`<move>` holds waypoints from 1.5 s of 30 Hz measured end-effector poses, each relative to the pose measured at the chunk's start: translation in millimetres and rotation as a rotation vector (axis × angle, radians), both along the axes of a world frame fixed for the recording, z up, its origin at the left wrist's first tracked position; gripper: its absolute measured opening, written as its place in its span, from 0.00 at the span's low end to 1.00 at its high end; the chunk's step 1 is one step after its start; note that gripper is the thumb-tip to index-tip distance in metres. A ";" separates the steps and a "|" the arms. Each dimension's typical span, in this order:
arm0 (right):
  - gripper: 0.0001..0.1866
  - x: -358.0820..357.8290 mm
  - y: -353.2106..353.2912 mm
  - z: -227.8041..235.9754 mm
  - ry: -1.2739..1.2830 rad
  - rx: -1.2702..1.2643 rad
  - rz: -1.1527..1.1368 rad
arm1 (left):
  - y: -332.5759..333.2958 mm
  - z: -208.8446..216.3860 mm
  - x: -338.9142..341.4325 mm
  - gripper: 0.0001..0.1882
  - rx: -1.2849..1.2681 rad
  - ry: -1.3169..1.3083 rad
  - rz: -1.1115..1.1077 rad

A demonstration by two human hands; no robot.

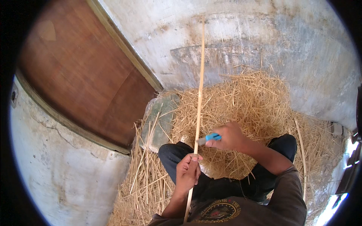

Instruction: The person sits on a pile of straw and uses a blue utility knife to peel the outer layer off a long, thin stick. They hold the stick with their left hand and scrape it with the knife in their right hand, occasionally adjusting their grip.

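Holding a long stick (200, 90) in the curled fingers of the left hand (186, 173), above the straw (245, 98); gripping a blue tool (213, 137) in the right hand (230, 136), with its grey end against the stick

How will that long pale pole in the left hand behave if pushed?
The long pale pole is probably fairly stiff, since it runs nearly straight beyond the left hand. Being slender, it looks light for its length.
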State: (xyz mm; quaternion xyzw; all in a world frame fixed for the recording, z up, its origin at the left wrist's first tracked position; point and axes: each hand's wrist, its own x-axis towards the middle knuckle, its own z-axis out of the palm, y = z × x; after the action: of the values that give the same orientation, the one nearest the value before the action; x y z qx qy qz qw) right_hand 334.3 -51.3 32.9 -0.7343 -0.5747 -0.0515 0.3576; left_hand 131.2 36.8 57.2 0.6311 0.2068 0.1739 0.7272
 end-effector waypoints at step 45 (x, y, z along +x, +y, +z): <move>0.36 80.4 11.1 -27.3 0.113 -0.140 -0.334 | -10.1 0.1 -22.7 0.12 -0.258 0.010 -0.022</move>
State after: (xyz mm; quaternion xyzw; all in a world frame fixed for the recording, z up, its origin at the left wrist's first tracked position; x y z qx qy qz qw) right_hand 414.7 -40.2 5.6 -0.8443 -0.4260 -0.0286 0.3238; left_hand 108.5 26.6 57.3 0.5353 0.2245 0.1346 0.8031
